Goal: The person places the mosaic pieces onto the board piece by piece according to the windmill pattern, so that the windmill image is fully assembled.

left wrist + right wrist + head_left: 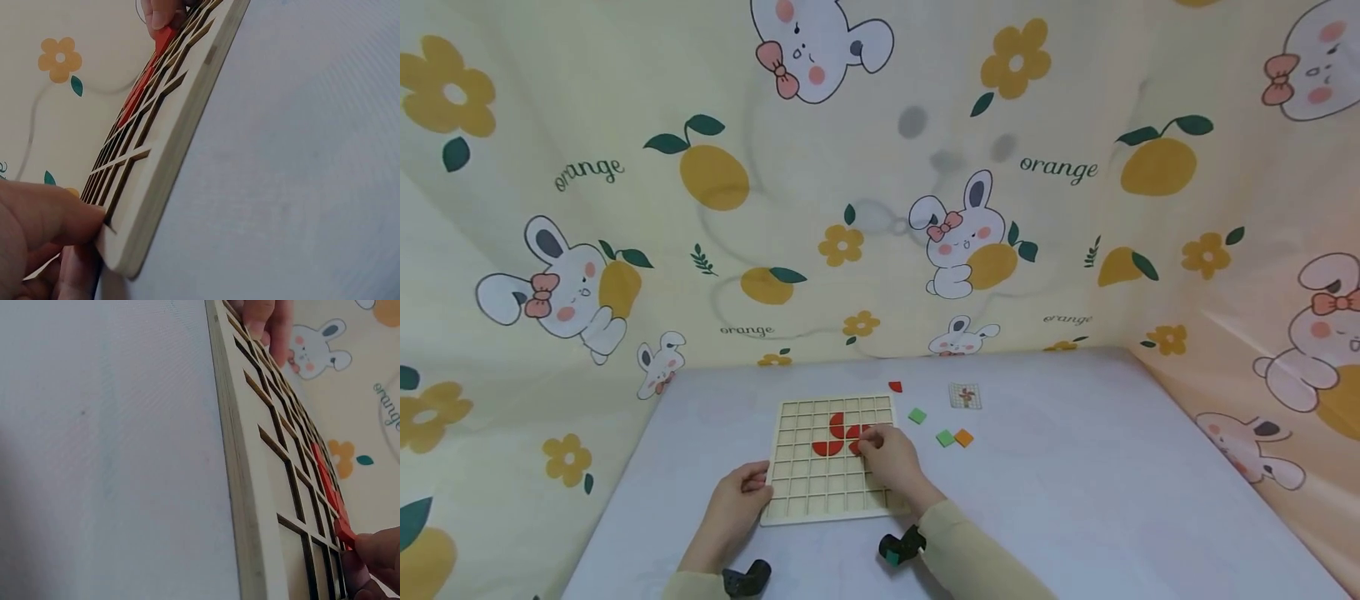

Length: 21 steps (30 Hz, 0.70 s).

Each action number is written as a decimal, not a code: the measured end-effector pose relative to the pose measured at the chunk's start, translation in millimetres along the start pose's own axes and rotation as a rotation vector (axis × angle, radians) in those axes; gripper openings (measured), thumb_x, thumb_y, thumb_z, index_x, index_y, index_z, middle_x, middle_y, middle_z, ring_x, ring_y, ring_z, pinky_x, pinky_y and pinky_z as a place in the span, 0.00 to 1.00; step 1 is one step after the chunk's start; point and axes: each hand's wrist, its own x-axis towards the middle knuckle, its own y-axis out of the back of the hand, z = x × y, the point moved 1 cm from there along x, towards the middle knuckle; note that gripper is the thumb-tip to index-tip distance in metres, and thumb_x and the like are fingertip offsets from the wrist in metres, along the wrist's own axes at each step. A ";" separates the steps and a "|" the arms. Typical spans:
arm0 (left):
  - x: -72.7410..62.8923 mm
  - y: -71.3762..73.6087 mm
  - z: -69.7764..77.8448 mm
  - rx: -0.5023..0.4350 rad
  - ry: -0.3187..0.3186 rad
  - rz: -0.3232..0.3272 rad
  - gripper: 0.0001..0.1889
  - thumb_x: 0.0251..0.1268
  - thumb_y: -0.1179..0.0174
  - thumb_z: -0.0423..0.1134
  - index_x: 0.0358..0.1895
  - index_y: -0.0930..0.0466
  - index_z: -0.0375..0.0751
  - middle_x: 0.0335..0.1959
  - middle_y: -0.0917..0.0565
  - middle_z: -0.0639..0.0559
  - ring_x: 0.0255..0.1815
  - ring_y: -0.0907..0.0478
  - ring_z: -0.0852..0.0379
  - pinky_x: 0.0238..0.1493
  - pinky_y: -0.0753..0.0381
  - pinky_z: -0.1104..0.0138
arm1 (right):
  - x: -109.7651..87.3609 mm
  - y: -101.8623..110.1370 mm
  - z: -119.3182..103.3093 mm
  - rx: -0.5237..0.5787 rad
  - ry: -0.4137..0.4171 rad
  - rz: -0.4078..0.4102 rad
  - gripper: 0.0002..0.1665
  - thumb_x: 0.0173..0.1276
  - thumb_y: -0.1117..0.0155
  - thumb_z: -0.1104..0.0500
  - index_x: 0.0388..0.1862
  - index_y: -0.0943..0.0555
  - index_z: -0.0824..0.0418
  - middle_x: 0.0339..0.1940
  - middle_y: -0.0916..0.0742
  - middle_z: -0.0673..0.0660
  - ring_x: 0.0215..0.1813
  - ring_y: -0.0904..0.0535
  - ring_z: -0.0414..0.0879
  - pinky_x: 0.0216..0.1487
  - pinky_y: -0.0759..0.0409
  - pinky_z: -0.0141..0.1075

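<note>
A pale wooden grid board (797, 502) lies on the table, several red quarter-circle pieces (827, 448) set in its middle cells. My left hand (735, 504) grips the board's near left edge; in the left wrist view the thumb (69, 215) presses on top near the corner, with fingers at the side. Over the board's right half, my right hand (893, 462) pinches a red quarter-circle piece (344, 531) between thumb and fingers. That piece stands tilted at the grid, beside the other red pieces. Whether it sits fully in a cell is hidden by the fingers.
Right of the board lie two green squares (917, 415), an orange square (964, 437) and a loose red quarter-circle (896, 387). A small pattern card (966, 396) lies farther back. A printed cloth (865, 292) hangs behind the white table (1075, 492).
</note>
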 end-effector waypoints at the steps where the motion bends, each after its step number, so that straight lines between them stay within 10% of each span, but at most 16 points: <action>1: 0.0 0.1 0.3 -0.001 0.003 0.002 0.24 0.57 0.39 0.30 0.60 0.25 0.34 0.44 0.23 0.46 0.44 0.27 0.52 0.45 0.25 0.61 | 0.0 -0.3 -0.6 -0.008 -0.002 0.006 0.05 0.69 0.39 0.53 0.40 0.18 0.52 0.34 0.20 0.48 0.37 0.27 0.46 0.35 0.26 0.37; 11: -1.6 -0.8 3.5 -0.011 0.017 0.009 0.24 0.57 0.40 0.29 0.60 0.25 0.34 0.42 0.23 0.48 0.43 0.28 0.53 0.44 0.25 0.62 | 0.2 -1.3 -2.9 -0.041 0.058 0.124 0.06 0.69 0.39 0.55 0.37 0.17 0.55 0.28 0.20 0.47 0.31 0.27 0.44 0.30 0.28 0.38; 21: -2.6 -0.3 4.3 -0.010 0.020 0.012 0.24 0.57 0.39 0.29 0.60 0.25 0.33 0.42 0.22 0.48 0.43 0.27 0.52 0.44 0.25 0.62 | -3.4 -3.4 -5.2 -0.082 0.065 0.072 0.07 0.62 0.31 0.57 0.39 0.17 0.56 0.29 0.20 0.46 0.33 0.26 0.43 0.33 0.26 0.36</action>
